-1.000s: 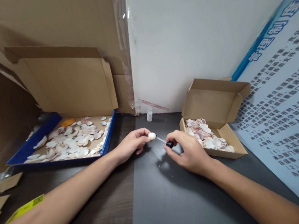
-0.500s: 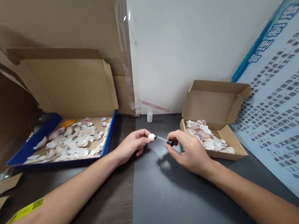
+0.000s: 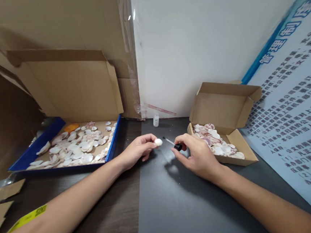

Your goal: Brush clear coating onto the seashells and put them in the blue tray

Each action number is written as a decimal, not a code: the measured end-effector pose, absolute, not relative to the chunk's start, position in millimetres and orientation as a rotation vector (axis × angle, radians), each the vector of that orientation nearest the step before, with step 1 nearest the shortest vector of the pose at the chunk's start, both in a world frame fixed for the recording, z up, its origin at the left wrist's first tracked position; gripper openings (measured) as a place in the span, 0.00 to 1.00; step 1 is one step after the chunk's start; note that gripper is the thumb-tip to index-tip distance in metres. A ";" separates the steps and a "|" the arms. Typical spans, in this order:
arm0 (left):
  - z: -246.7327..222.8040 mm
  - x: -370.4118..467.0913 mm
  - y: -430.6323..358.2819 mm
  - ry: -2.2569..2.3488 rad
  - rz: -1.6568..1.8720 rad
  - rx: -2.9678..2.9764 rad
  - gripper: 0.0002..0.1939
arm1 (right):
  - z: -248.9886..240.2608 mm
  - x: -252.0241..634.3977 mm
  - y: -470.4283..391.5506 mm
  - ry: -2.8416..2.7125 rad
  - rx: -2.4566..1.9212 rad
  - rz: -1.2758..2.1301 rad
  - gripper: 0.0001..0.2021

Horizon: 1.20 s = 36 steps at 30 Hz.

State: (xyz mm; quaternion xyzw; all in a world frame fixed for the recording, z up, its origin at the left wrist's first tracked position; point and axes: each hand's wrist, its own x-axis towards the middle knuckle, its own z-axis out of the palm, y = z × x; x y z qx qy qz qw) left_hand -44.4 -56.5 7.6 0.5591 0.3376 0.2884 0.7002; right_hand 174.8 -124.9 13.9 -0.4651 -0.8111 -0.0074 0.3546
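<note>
Pinched between the thumb and fingers of my left hand (image 3: 140, 149) is a small white shell (image 3: 158, 142). My right hand (image 3: 195, 154) grips the black cap of a small brush (image 3: 170, 141); its dark tip points up and left, a short gap away from the shell. Behind both hands a small clear bottle (image 3: 156, 120) with a white label stands upright on the dark grey mat (image 3: 163, 203).
On the left, a blue-edged box (image 3: 113, 140) with its lid raised holds many shells and an orange piece. A smaller open cardboard box (image 3: 247, 148) of shells sits right, beside a printed sheet (image 3: 294, 119). A white panel (image 3: 187, 48) stands behind.
The brush tip has come away from the shell, up and to the right. The shell has turned slightly in my left hand, which stays in nearly the same place.
</note>
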 end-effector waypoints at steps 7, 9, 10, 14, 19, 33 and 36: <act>8.7 -44.0 -57.8 0.747 0.638 1.228 0.08 | 14.1 173.9 -126.3 -2.171 -1.164 0.063 0.03; 8.9 -44.0 -57.9 0.752 0.637 1.231 0.08 | 14.4 174.2 -125.9 -2.124 -1.224 0.013 0.02; 8.9 -44.1 -57.9 0.751 0.633 1.232 0.08 | 14.5 174.4 -125.7 -2.114 -1.214 0.016 0.03; 9.3 -43.9 -57.6 0.738 0.631 1.229 0.09 | 14.6 175.0 -125.4 -2.149 -1.161 0.070 0.03; 9.9 -43.9 -58.3 0.729 0.633 1.229 0.09 | 14.9 175.0 -125.7 -2.105 -1.212 0.037 0.03; 10.9 -42.9 -59.5 0.709 0.637 1.240 0.09 | 12.7 173.8 -126.8 -2.124 -1.247 0.059 0.04; 10.1 -43.0 -58.9 0.704 0.635 1.242 0.10 | 13.0 174.0 -126.7 -2.093 -1.223 0.078 0.05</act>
